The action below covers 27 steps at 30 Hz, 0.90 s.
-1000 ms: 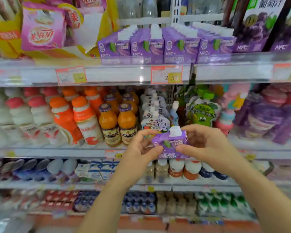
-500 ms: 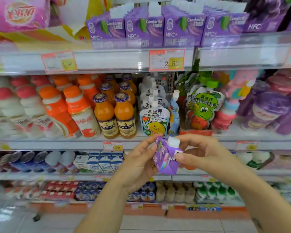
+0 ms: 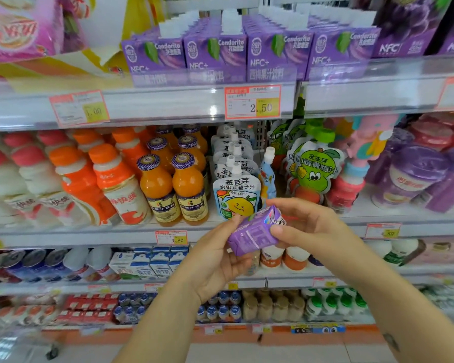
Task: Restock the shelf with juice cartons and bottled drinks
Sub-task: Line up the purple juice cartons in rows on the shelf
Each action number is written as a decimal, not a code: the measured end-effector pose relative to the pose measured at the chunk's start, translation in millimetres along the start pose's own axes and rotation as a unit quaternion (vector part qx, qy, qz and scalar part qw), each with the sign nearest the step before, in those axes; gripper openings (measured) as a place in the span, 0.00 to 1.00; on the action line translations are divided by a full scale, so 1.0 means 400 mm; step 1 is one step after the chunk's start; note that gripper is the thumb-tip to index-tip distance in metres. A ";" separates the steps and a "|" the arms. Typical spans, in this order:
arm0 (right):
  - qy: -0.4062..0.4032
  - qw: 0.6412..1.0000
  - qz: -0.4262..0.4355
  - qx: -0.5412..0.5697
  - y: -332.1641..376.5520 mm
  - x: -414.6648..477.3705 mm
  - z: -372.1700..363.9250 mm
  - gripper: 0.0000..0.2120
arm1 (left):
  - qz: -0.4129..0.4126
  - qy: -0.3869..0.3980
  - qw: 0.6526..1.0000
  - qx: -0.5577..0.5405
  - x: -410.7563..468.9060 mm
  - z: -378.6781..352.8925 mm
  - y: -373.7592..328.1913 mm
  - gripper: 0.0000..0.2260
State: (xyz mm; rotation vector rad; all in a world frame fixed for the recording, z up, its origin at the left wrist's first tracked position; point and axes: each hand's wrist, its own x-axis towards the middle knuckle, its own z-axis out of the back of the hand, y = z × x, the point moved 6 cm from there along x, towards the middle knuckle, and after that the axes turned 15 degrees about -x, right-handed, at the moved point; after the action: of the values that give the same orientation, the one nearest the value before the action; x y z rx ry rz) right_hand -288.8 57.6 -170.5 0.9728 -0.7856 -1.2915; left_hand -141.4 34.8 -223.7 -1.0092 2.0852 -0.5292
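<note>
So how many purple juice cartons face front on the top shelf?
4 purple juice cartons side by side: left, centre-left, centre-right, right; more stand hidden behind each.

The only camera is riding on the person's head, facing the drinks shelves (image 3: pixel 168 107) square-on from close by and tilting slightly down, taking in four shelf levels and a strip of floor (image 3: pixel 247 353).
</note>
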 end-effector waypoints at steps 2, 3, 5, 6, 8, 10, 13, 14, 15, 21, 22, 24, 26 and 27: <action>-0.037 0.997 -0.012 0.066 -0.008 0.012 0.001 0.18 | -0.012 -0.005 1.000 0.005 -0.002 0.003 -0.013 0.23; -0.050 0.993 -0.026 0.105 -0.014 0.017 -0.001 0.15 | -0.016 -0.003 1.000 0.006 -0.004 0.003 -0.019 0.24; -0.050 0.983 -0.054 0.171 -0.026 0.023 -0.012 0.14 | -0.016 0.006 1.000 -0.004 -0.009 0.007 -0.026 0.26; -0.042 0.978 -0.065 0.192 -0.029 0.023 -0.019 0.14 | -0.012 0.008 1.000 -0.012 -0.012 0.011 -0.028 0.26; -0.025 0.973 -0.079 0.213 -0.032 0.026 -0.032 0.14 | -0.001 0.008 0.999 -0.034 -0.017 0.020 -0.026 0.27; -0.017 0.970 -0.089 0.227 -0.033 0.028 -0.044 0.14 | 0.008 0.007 0.998 -0.055 -0.020 0.024 -0.021 0.26; -0.008 0.966 -0.099 0.238 -0.040 0.029 -0.059 0.16 | 0.001 0.010 0.999 -0.044 -0.026 0.013 -0.022 0.25; 0.000 0.965 -0.103 0.240 -0.041 0.028 -0.062 0.18 | -0.008 0.009 1.000 -0.024 -0.027 0.008 -0.026 0.25; 0.009 0.965 -0.106 0.241 -0.042 0.028 -0.065 0.20 | -0.019 0.009 1.000 -0.001 -0.027 0.003 -0.030 0.26; 0.025 0.923 -0.174 0.342 -0.067 0.029 -0.085 0.21 | -0.096 0.040 0.991 0.081 -0.042 -0.016 -0.054 0.28; 0.027 0.906 -0.190 0.377 -0.074 0.027 -0.092 0.22 | -0.100 0.046 0.991 0.078 -0.044 -0.016 -0.057 0.26; 0.026 0.871 -0.225 0.437 -0.087 0.020 -0.111 0.23 | -0.102 0.050 0.991 0.071 -0.042 -0.011 -0.059 0.22; 0.023 0.831 -0.260 0.491 -0.099 0.013 -0.134 0.23 | -0.110 0.047 0.990 0.081 -0.041 -0.004 -0.061 0.19; 0.025 0.814 -0.272 0.513 -0.101 0.011 -0.145 0.25 | -0.116 0.046 0.988 0.093 -0.040 -0.002 -0.061 0.18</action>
State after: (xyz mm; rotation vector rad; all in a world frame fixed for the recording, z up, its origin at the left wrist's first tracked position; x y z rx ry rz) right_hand -252.6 61.3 -231.2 2.2203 -1.2572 -1.2699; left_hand -123.5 32.6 -200.7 -1.1412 1.9646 -0.8850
